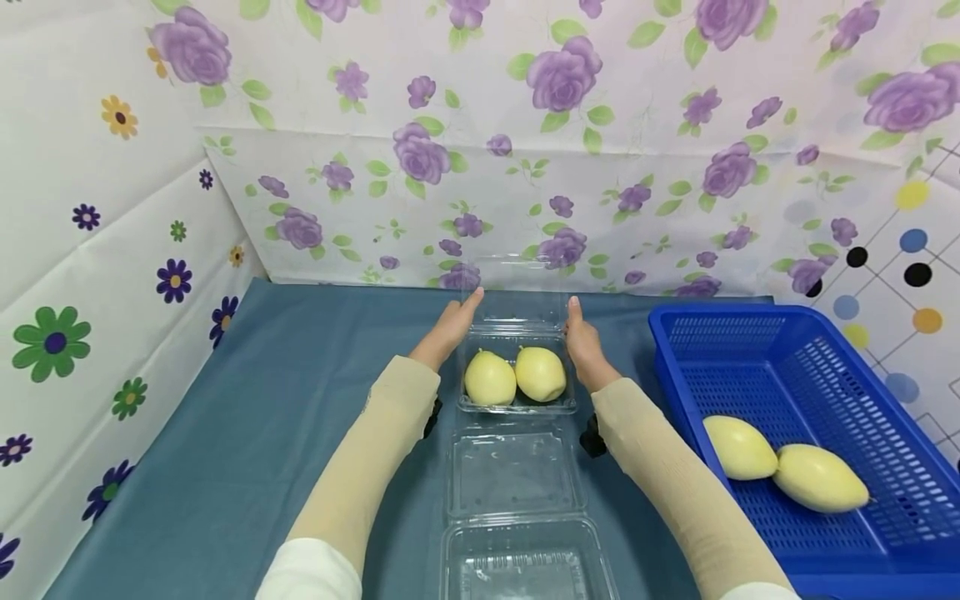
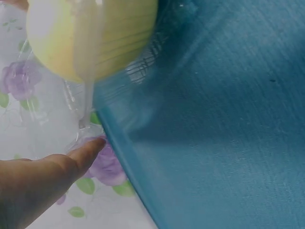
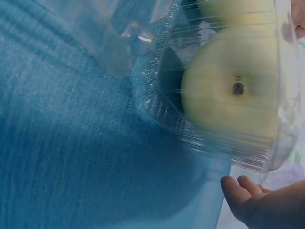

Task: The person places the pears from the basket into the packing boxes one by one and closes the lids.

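A clear plastic clamshell box [image 1: 517, 408] stands on the cloth near the back wall, its transparent lid [image 1: 517, 310] raised behind it. Two yellow pears sit side by side inside, a left pear [image 1: 491, 378] and a right pear [image 1: 540, 374]. My left hand [image 1: 450, 327] is at the box's left rear side, thumb extended; in the left wrist view a straight digit [image 2: 88, 155] meets the plastic edge. On the opposite side is my right hand [image 1: 587, 343], its thumb pointing up. The right wrist view shows its fingertips [image 3: 233, 186] by the box's corner.
Another clear clamshell box [image 1: 517, 518] lies opened flat on the blue-grey cloth [image 1: 337, 375], between my forearms. To the right, a blue plastic basket [image 1: 757, 333] contains two more yellow pears [image 1: 817, 477]. A flowered sheet [image 1: 465, 167] hangs along the back.
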Demonstrator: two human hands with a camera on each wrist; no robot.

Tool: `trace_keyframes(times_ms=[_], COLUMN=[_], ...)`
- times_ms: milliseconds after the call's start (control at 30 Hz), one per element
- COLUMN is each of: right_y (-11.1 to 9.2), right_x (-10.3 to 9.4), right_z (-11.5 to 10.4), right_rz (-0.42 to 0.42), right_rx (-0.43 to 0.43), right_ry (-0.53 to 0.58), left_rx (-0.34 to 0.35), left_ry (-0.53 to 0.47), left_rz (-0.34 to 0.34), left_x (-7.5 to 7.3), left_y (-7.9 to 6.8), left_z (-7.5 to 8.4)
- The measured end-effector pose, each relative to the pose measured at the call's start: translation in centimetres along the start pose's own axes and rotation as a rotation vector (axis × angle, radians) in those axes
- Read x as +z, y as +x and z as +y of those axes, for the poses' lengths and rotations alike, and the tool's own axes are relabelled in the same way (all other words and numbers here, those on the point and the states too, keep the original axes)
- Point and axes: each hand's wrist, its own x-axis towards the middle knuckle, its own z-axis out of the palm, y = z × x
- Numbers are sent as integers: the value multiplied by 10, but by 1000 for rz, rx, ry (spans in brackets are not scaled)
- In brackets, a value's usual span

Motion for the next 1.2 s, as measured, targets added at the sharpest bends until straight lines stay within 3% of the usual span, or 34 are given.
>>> trace_keyframes(times_ms=[300, 467, 767, 1000, 1200], right_y=[-9, -16, -13, -4, -2], right_x=[-9, -13, -23, -27, -30], right_z=[-5, -14, -11, -11, -13], right_rz=[67, 19, -100, -121, -146], right_rx=[-52, -27, 7, 6, -31], right_ry=[-66, -17, 199, 216, 213], left_rx=[18, 40, 53, 119, 148], left_ry=[-20, -33, -44, -75, -195], left_rz=[-6, -5, -16, 16, 11], left_x=[-1, -2, -2, 1, 1], left_y=[-6, -6, -4, 1, 4], left_z=[9, 10, 10, 12, 12])
